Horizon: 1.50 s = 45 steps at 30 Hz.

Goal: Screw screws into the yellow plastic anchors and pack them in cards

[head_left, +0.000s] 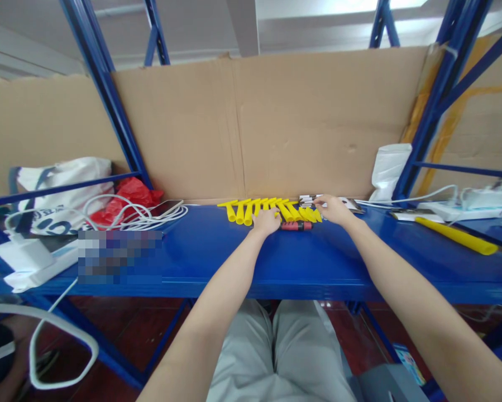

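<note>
A row of yellow plastic tubes (pixel 248 214) lies along the back of the blue shelf, with thin yellow pieces across their far ends. My left hand (pixel 267 221) is closed among them, a bit of yellow showing by its fingertips; what it grips is mostly hidden. Just to its right lies a red-and-black tool handle (pixel 297 226). Short pointed yellow pieces (pixel 309 214) sit between my hands. My right hand (pixel 332 209) has thumb and fingers pinched together above white printed slips (pixel 306 201); anything between them is too small to name.
A longer yellow tube (pixel 455 235) lies at right before a white power strip (pixel 468 209). A white pouch (pixel 388 170) leans near the post. White cables (pixel 150 216), a red plastic bag (pixel 127 204) and a cloth bag (pixel 72 190) stand left. Cardboard (pixel 301 123) closes the back.
</note>
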Tool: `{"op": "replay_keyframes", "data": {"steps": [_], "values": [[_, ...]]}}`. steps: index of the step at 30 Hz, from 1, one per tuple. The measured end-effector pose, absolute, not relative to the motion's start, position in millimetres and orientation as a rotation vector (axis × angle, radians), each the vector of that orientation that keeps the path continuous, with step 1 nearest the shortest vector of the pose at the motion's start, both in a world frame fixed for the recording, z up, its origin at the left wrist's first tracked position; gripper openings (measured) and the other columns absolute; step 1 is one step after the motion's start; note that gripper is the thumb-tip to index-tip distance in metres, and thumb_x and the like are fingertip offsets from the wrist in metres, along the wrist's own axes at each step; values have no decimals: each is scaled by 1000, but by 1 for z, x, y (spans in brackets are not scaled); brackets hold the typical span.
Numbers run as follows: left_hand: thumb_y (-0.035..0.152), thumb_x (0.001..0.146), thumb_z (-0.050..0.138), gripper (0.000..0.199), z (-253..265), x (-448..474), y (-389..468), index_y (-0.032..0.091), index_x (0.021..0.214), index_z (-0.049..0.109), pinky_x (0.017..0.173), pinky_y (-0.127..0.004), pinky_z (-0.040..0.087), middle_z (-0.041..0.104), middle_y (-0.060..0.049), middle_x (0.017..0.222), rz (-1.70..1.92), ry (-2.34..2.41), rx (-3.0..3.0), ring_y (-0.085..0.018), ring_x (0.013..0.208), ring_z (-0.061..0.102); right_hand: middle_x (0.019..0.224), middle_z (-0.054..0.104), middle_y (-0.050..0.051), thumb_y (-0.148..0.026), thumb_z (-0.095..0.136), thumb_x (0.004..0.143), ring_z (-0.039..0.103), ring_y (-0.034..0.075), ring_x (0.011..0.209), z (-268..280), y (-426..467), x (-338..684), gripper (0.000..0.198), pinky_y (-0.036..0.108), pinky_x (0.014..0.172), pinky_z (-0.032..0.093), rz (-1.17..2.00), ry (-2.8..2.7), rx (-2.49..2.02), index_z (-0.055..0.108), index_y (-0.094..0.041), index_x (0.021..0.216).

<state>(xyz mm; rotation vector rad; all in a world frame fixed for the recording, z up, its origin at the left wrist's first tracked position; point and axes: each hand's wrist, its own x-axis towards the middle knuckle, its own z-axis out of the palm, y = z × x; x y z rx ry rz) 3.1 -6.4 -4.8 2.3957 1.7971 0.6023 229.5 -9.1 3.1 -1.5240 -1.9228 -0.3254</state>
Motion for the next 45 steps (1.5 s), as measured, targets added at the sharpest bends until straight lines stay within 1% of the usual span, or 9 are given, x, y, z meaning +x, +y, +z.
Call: {"op": "replay_keyframes", "data": {"steps": [5, 10, 16, 22, 25, 30, 34, 40, 45], "values": [[41, 93, 24, 47, -8, 4, -6, 32, 122, 59, 106, -67, 13, 52, -2, 137, 443, 1667, 2462, -31, 136, 30, 99, 71, 8, -13, 48, 78, 66, 19, 92, -2, -11, 232, 27, 30, 85, 49, -250, -1949, -1576, 71, -15, 93], [37, 92, 31, 40, -13, 5, -3, 34, 116, 62, 107, -65, 11, 53, -1, 136, 563, 1618, 2402, -29, 135, 33, 96, 72, 7, -12, 50, 77, 66, 20, 89, -3, -9, 230, 25, 31, 84, 50, -206, -1964, -1551, 71, -17, 89], [31, 88, 41, 31, -14, 5, -2, 30, 110, 65, 106, -62, 19, 61, -7, 125, 695, 1664, 2386, -28, 126, 45, 93, 73, 7, -14, 50, 78, 67, 20, 87, -5, -9, 229, 23, 32, 83, 50, -179, -1950, -1531, 71, -17, 86], [32, 82, 53, 25, -11, 4, -4, 29, 104, 65, 103, -56, 31, 65, -6, 117, 781, 1728, 2338, -28, 119, 50, 93, 73, 8, -13, 50, 78, 67, 20, 85, -2, -13, 225, 24, 31, 80, 51, -159, -1940, -1574, 71, -17, 88], [28, 83, 52, 24, -9, 4, -4, 27, 103, 66, 101, -51, 37, 66, -5, 115, 863, 1738, 2317, -27, 115, 54, 93, 73, 7, -14, 51, 78, 67, 20, 87, -2, -14, 224, 23, 31, 81, 51, -164, -1941, -1573, 72, -17, 88], [16, 86, 46, 26, -5, 3, 1, 23, 103, 64, 97, -33, 43, 67, -5, 113, 1123, 1659, 2239, -21, 111, 59, 90, 73, 6, -15, 51, 78, 67, 20, 85, -2, -14, 224, 22, 30, 79, 51, -182, -1939, -1554, 71, -19, 86], [12, 86, 45, 29, -3, 0, 8, 21, 108, 61, 93, -31, 46, 67, -6, 110, 1345, 1637, 1950, -19, 105, 62, 91, 72, 7, -14, 50, 78, 67, 20, 86, -2, -15, 223, 22, 31, 80, 51, -155, -1922, -1559, 70, -18, 86], [15, 92, 33, 32, 1, 3, 13, 22, 119, 50, 82, -26, 52, 62, -6, 116, 1651, 1361, 1515, -14, 92, 67, 93, 71, 11, -15, 49, 78, 67, 20, 82, -3, -11, 224, 32, 33, 79, 51, -86, -1826, -1529, 62, -13, 107], [16, 94, 29, 25, 10, 8, 5, 19, 108, 49, 77, -22, 55, 59, -7, 119, 1682, 1052, 1355, -10, 84, 69, 99, 68, 14, -25, 49, 80, 66, 23, 85, -1, -11, 224, 51, 36, 78, 52, -53, -1656, -1480, 44, -10, 129]]}}
